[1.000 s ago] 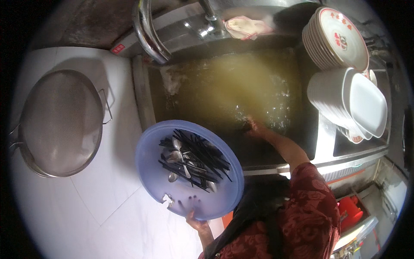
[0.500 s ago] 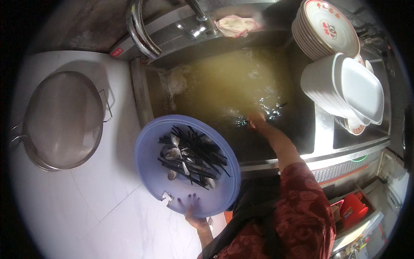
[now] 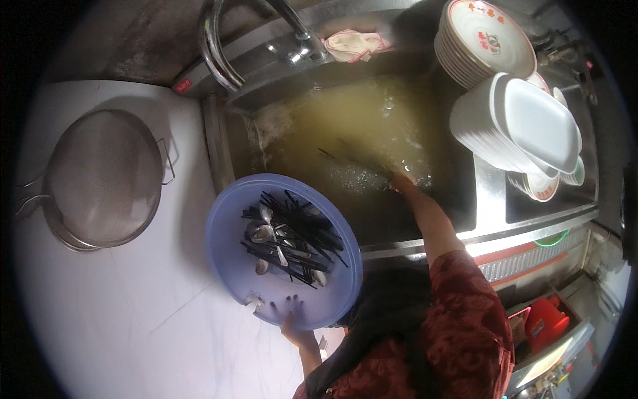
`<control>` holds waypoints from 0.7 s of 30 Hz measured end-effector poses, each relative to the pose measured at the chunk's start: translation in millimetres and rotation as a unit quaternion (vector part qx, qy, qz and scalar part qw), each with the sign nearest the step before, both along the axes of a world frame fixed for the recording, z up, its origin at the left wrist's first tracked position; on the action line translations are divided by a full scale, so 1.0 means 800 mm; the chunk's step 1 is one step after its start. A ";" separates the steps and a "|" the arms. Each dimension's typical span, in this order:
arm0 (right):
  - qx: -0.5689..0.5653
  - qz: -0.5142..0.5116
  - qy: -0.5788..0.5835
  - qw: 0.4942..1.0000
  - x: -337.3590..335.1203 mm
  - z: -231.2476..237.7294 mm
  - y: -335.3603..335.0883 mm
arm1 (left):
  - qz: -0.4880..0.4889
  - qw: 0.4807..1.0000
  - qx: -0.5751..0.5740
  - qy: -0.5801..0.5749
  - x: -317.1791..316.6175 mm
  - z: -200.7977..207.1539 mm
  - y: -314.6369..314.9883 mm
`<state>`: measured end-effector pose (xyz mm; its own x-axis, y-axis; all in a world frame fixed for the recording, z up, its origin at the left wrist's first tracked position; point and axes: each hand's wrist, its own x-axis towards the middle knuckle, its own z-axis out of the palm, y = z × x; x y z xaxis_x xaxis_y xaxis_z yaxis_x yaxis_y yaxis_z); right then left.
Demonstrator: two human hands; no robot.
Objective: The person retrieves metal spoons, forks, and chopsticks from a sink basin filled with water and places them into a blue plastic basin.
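My left hand (image 3: 292, 326) grips the near rim of a blue plastic basin (image 3: 229, 279), its fingers showing through the wall from beneath. Black chopsticks (image 3: 309, 229) and several metal spoons (image 3: 262, 233) lie jumbled inside, and the rim has a broken notch near my hand. My right hand (image 3: 402, 183) is closed at the surface of cloudy yellowish water in the metal sink (image 3: 219, 139). Dark thin sticks that look like chopsticks (image 3: 325, 153) reach leftward from it, mostly under water. Its fingertips are partly hidden.
A round mesh strainer (image 3: 103, 176) lies on the white counter (image 3: 193, 326) at left. The faucet (image 3: 226, 70) and a folded cloth (image 3: 355, 46) are at the sink's back. Stacked round plates (image 3: 488, 40) and white rectangular dishes (image 3: 541, 123) stand at right.
Dark sticks now show in the water left of my right hand, where before one dark tip showed to its right. The basin with my left hand sits slightly farther left in view.
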<state>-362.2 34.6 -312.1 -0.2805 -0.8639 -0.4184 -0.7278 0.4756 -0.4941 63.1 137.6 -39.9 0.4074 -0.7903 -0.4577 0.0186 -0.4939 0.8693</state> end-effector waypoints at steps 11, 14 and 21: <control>0.031 -0.007 -0.100 0.995 -0.055 0.035 0.047 | 0.014 0.999 0.025 -0.023 -0.009 0.021 -0.002; 0.202 0.011 -0.056 0.978 -0.098 -0.015 0.090 | 0.102 0.988 -0.001 0.120 -0.021 0.005 -0.009; 0.093 0.021 0.046 0.994 -0.056 0.066 0.068 | 0.134 0.985 0.003 0.110 -0.028 0.028 -0.020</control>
